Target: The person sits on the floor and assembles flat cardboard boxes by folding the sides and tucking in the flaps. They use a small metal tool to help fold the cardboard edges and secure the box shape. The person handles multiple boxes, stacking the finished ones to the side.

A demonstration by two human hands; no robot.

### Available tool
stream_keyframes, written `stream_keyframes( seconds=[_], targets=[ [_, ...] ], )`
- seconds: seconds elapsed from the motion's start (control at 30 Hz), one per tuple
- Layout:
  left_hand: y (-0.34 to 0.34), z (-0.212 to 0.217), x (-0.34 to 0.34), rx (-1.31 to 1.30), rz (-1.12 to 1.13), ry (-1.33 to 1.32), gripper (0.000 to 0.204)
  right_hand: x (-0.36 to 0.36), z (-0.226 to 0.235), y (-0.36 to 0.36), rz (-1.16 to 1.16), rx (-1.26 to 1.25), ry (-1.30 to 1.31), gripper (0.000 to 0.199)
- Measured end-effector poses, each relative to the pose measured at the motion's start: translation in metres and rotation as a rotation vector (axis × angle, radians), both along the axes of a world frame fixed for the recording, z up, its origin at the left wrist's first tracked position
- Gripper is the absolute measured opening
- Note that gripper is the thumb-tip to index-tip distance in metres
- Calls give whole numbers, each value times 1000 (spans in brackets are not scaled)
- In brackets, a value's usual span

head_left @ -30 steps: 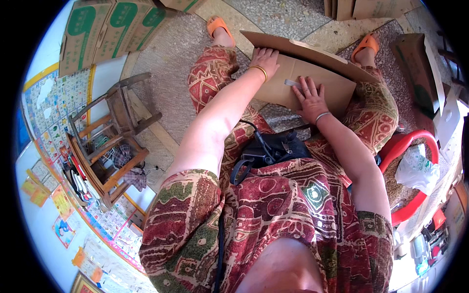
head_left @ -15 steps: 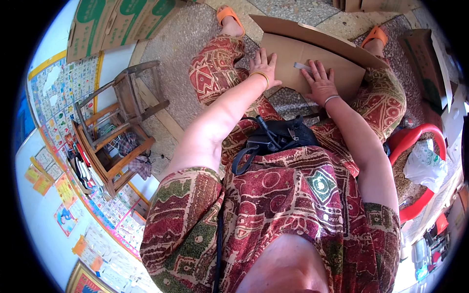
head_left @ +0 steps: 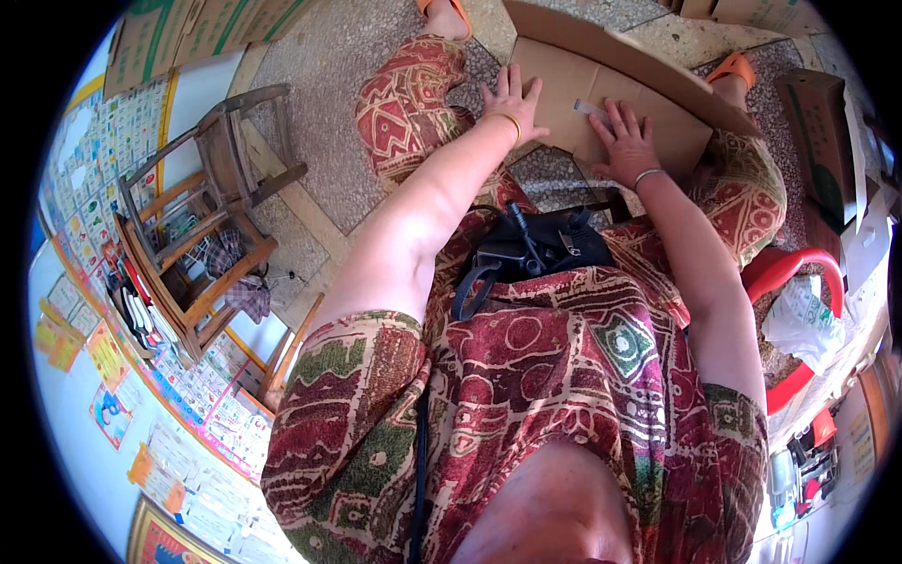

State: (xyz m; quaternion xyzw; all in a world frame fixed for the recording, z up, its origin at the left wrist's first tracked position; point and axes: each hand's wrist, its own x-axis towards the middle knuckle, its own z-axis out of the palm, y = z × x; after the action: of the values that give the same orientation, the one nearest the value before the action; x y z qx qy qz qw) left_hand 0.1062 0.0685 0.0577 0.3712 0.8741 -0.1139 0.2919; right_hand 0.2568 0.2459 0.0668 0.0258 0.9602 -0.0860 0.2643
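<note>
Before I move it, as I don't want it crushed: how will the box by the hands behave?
The box is probably light, its walls being thin cardboard. Its raised flap stands without sagging, so it may feel stiff. Flat panels suggest it won't roll.

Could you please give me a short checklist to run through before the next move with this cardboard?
1. Left hand free of any grip: ok, its fingers are spread over the left edge of the cardboard.
2. Left hand pressing down firmly: cannot tell; the view from above hides its contact.
3. Right hand in place: ok, spread over the cardboard, fingertips by the pale strip.
4. Pale strip fully stuck down: cannot tell, too small.
5. Far flap lying flat: not ok, it stands raised.
6. Black bag clear of the cardboard: ok, a gap shows between them.
</note>
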Motion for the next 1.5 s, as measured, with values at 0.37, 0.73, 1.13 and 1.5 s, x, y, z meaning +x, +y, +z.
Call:
stream_keyframes(
  seconds=[0.37,0.73,1.13,1.5],
  targets=[
    [18,4,-55,5,97,-26,94,-36,12,21,-66,10,238,77],
    [31,11,-65,58,106,-124,91,-23,7,15,-146,-106,424,33],
    [25,7,-55,70,95,-113,92,-30,1,-1,-139,-203,305,18],
    [26,9,-51,42,92,-101,92,-14,6,-8,-15,-175,442,13]
  ],
)
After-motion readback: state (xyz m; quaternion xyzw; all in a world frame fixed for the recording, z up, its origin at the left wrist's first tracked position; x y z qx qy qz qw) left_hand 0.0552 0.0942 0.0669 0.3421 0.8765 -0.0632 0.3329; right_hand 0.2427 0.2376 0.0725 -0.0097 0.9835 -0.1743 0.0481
